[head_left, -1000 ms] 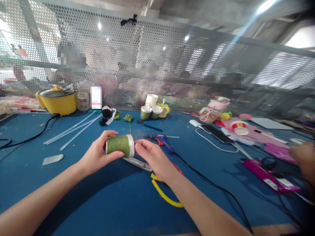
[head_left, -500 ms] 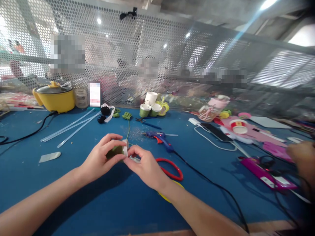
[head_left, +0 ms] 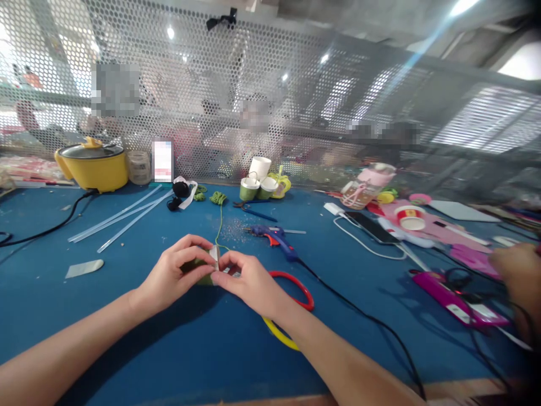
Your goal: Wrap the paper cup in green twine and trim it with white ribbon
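Note:
A small white-rimmed cup [head_left: 214, 257] with green around its body lies on its side between my hands, mostly covered by fingers. My left hand [head_left: 177, 269] is wrapped around its green part. At the white rim, my right hand [head_left: 247, 279] pinches with thumb and fingertips. A thin green cord [head_left: 220, 223] runs from a small green bundle [head_left: 218, 198] down to the cup. Scissors lie under my right hand and forearm, showing a red handle loop [head_left: 306, 293] and a yellow handle loop [head_left: 281, 335]; the blades are largely hidden.
A blue glue gun [head_left: 274, 235] lies beyond my right hand, its cord trailing right. Behind stand green cups [head_left: 249, 189] and pliers [head_left: 257, 211]. Clear glue sticks [head_left: 127, 217] and a yellow pot [head_left: 95, 169] are left. Another person's hand [head_left: 518, 270] is by a purple power strip [head_left: 459, 299].
Both hands have shifted slightly with the cup, and the right fingers have moved along its rim. More of the yellow scissor handle shows beneath my forearm.

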`<state>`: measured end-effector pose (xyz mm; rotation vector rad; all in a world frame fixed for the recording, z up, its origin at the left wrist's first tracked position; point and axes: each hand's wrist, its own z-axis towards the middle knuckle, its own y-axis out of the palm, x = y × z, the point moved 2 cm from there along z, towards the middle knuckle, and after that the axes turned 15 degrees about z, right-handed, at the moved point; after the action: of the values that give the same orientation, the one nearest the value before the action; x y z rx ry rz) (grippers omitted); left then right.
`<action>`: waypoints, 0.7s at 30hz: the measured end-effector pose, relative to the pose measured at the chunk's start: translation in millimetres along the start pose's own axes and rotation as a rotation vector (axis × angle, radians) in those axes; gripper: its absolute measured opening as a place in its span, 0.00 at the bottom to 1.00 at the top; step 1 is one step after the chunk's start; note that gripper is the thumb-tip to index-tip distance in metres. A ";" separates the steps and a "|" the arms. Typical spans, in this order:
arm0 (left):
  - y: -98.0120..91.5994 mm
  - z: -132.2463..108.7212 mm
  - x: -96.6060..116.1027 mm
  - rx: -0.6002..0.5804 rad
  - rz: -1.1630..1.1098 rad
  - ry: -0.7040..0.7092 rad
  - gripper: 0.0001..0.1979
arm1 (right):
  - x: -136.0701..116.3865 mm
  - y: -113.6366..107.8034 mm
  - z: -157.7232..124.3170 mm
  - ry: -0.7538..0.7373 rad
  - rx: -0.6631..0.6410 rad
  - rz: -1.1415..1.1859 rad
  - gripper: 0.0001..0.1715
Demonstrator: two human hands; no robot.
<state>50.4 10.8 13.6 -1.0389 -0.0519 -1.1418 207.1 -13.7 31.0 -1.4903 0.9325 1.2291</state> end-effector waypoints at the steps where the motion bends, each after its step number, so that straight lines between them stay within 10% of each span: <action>1: 0.3 -0.3 0.3 0.004 0.001 0.005 0.04 | -1.0 -2.5 -0.1 0.001 -0.016 -0.006 0.07; 6: 1.2 -1.3 -0.5 0.033 0.002 0.006 0.03 | -11.7 -40.7 3.8 -0.045 0.036 -0.118 0.13; 11: 1.2 -1.9 -2.4 0.046 0.006 0.011 0.03 | -14.8 -108.2 18.2 0.046 0.505 -0.647 0.09; 21: 1.2 -2.1 -3.2 0.048 0.026 0.024 0.04 | 36.7 -135.0 35.7 0.258 0.472 -0.637 0.06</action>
<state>48.9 11.7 10.0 -0.9805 -0.0461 -1.1241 333.5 55.4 20.6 -1.4104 0.7523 0.3327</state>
